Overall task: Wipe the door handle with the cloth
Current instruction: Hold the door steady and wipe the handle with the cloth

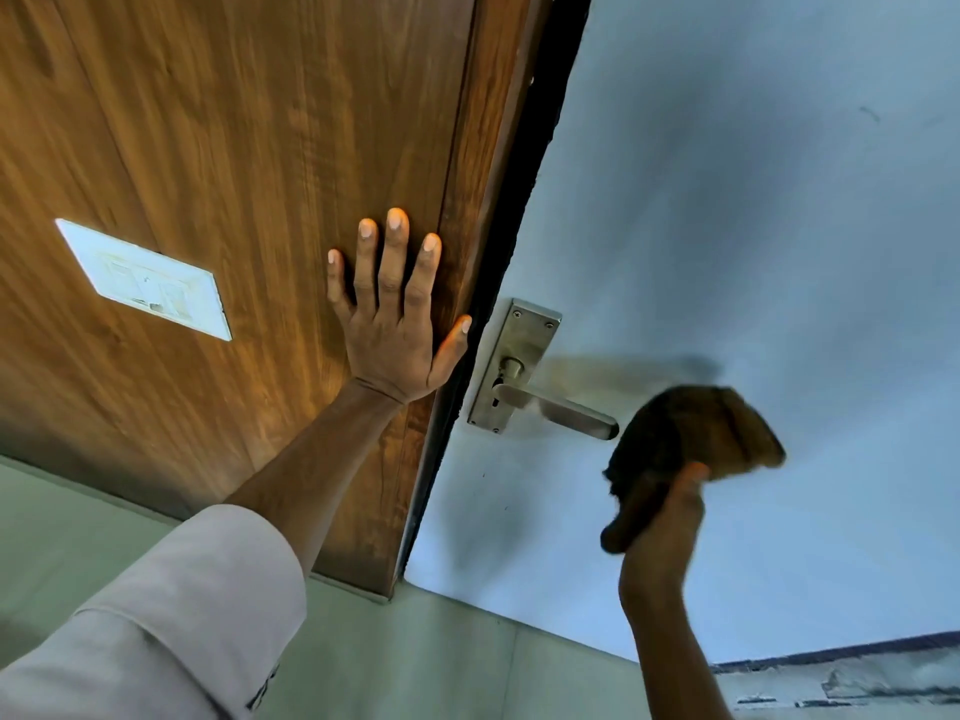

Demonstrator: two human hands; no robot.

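Note:
A silver lever door handle [558, 407] on a metal backplate [511, 356] is fixed to a pale blue-grey door [727, 226]. My right hand [657, 517] holds a bunched brown cloth [691, 433] just right of the lever's tip, close to it but apart; the cloth is blurred. My left hand [392, 314] lies flat with fingers spread on the brown wooden panel [234, 148] beside the dark door edge, left of the handle.
A white switch plate [143, 280] is set into the wooden panel at the left. A dark gap [519, 200] runs between panel and door. A pale greenish floor [415, 657] lies below, and a worn threshold [841, 678] shows at the lower right.

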